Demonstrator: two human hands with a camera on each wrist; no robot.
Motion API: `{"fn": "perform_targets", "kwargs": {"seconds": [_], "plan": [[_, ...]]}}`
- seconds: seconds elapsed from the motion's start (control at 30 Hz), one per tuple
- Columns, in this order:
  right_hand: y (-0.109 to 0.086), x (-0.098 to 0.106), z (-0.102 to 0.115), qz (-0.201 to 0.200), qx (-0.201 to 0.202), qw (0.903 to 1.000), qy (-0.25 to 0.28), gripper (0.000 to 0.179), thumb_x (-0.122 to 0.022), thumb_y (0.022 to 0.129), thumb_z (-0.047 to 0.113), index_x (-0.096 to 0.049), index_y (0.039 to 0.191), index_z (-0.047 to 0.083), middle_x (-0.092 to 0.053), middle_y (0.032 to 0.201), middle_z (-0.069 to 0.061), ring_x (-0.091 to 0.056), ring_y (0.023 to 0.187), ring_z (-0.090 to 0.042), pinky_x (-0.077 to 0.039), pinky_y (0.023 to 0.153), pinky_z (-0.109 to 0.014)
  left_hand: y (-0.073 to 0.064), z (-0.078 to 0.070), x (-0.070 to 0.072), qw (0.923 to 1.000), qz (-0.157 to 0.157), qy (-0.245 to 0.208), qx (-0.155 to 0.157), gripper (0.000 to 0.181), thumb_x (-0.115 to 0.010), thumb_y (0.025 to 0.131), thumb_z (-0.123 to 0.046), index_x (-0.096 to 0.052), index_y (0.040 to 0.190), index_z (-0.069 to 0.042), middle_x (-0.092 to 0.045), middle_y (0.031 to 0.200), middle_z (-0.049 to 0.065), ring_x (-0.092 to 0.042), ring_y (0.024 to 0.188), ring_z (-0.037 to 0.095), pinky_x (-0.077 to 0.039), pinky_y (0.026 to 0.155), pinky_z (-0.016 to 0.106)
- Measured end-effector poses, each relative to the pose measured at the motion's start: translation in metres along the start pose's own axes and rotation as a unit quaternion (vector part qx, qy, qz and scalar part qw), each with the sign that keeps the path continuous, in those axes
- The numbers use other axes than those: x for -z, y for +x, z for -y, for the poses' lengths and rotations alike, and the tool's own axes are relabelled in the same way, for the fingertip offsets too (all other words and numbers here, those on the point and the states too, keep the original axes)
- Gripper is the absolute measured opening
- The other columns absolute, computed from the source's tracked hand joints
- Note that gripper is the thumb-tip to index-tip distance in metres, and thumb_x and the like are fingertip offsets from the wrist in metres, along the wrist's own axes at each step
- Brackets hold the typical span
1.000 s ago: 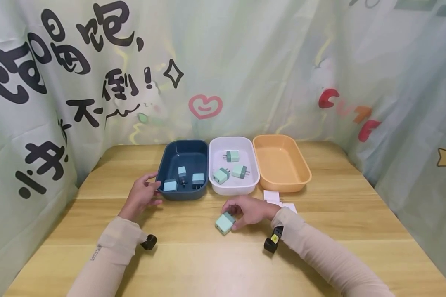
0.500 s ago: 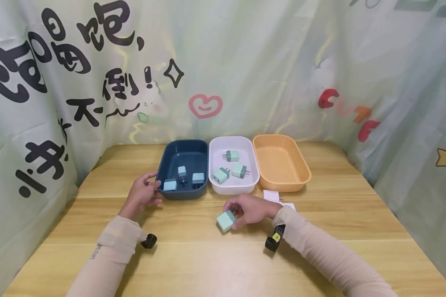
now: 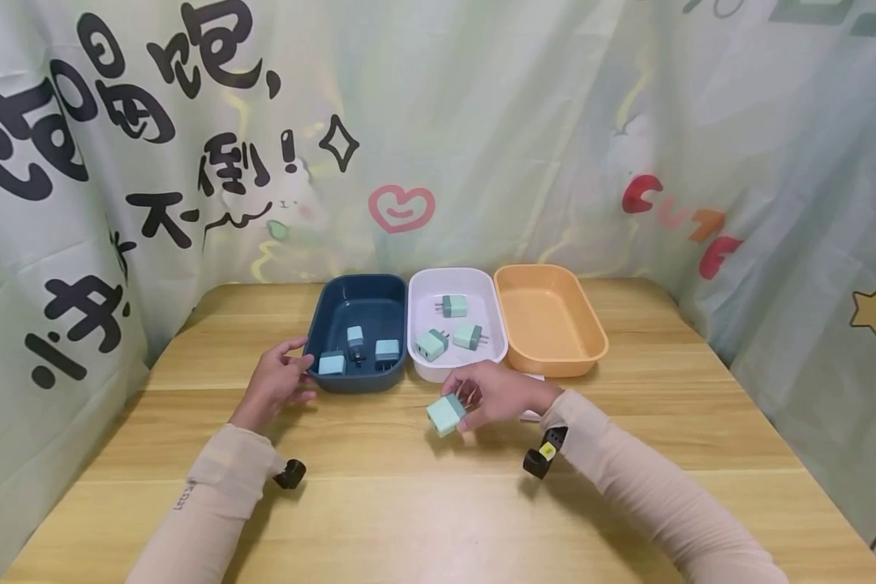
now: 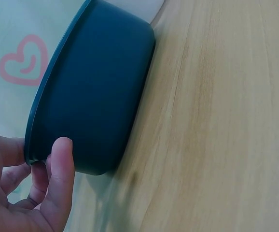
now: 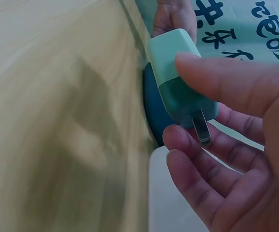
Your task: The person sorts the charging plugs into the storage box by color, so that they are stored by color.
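My right hand [image 3: 498, 395] pinches a mint-green plug charger [image 3: 445, 415] between thumb and fingers, above the table in front of the white tray [image 3: 425, 371]. In the right wrist view the charger's metal prong [image 5: 202, 128] points toward the palm. My left hand [image 3: 273, 381] holds the rim of the dark blue tray [image 3: 358, 381] at its near left corner. In the left wrist view the thumb [image 4: 61, 159] stands before the tray's outer wall. Three light-blue chargers [image 3: 387, 351] lie in the blue tray, and three mint-green chargers [image 3: 431, 345] lie in the white one.
An orange tray [image 3: 551, 312] stands right of the white tray, and the three trays form a row at the back of the wooden table [image 3: 409, 503]. White chargers [image 3: 531, 415] lie in front of it, mostly hidden behind my right hand. A printed curtain [image 3: 482, 146] hangs behind.
My right hand has lifted the mint-green charger from the table and moved it slightly forward toward the white tray. The left hand has kept its place at the blue tray.
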State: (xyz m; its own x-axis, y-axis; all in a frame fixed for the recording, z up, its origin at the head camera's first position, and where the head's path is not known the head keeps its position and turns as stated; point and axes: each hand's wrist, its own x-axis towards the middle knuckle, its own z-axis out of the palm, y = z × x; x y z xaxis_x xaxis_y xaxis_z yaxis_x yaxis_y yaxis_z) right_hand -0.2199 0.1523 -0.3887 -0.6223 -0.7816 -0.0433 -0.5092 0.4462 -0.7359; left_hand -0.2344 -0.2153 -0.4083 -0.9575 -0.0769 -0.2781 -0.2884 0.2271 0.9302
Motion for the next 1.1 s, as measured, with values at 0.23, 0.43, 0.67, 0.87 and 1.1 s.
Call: {"fn": "perform_targets", "kwargs": {"seconds": [0.23,0.43,0.67,0.87,1.1], "plan": [[0.002,0.011,0.004,-0.015,0.017,0.9997,0.006,0.039,-0.083,0.073,0.007,-0.064,0.107,0.006,-0.064,0.091,-0.001,-0.062,0.083,-0.016,-0.057,0.076,-0.031,0.000,-0.001,0.000,1.0000,-0.002,0.001,0.001,0.052,-0.047,0.103,-0.016,-0.032,0.153,-0.019,-0.043,0.119,0.018,-0.054,0.088,0.026,-0.060,0.068,0.037],[0.003,0.020,0.006,-0.028,0.009,0.9995,0.010,0.040,-0.084,0.073,0.009,-0.064,0.108,0.007,-0.063,0.093,-0.001,-0.062,0.085,-0.017,-0.056,0.078,-0.033,0.000,-0.001,0.000,1.0000,0.000,0.001,-0.003,0.052,-0.046,0.104,-0.015,-0.031,0.153,-0.017,-0.043,0.117,0.018,-0.054,0.086,0.024,-0.060,0.067,0.036],[0.006,0.031,0.007,-0.037,0.007,0.9992,0.012,0.039,-0.084,0.075,0.010,-0.063,0.108,0.007,-0.062,0.095,-0.004,-0.062,0.086,-0.019,-0.056,0.079,-0.034,0.000,-0.001,0.000,1.0000,-0.001,0.005,0.001,0.051,-0.045,0.104,-0.016,-0.031,0.153,-0.018,-0.043,0.117,0.018,-0.055,0.087,0.024,-0.060,0.067,0.036],[0.012,0.038,0.006,-0.047,-0.005,0.9987,0.020,0.041,-0.084,0.073,0.008,-0.063,0.108,0.006,-0.062,0.095,-0.005,-0.063,0.087,-0.021,-0.056,0.082,-0.040,-0.001,-0.001,0.000,1.0000,-0.001,0.002,0.002,0.052,-0.046,0.104,-0.015,-0.031,0.153,-0.018,-0.043,0.117,0.018,-0.055,0.087,0.025,-0.060,0.066,0.036],[0.020,0.048,0.003,-0.067,-0.023,0.9972,0.024,0.041,-0.084,0.074,0.008,-0.063,0.108,0.005,-0.061,0.100,-0.006,-0.062,0.088,-0.021,-0.055,0.083,-0.036,-0.001,-0.001,0.000,1.0000,-0.001,0.000,0.000,0.052,-0.046,0.103,-0.014,-0.032,0.153,-0.017,-0.043,0.118,0.019,-0.054,0.087,0.025,-0.059,0.066,0.035]]}}
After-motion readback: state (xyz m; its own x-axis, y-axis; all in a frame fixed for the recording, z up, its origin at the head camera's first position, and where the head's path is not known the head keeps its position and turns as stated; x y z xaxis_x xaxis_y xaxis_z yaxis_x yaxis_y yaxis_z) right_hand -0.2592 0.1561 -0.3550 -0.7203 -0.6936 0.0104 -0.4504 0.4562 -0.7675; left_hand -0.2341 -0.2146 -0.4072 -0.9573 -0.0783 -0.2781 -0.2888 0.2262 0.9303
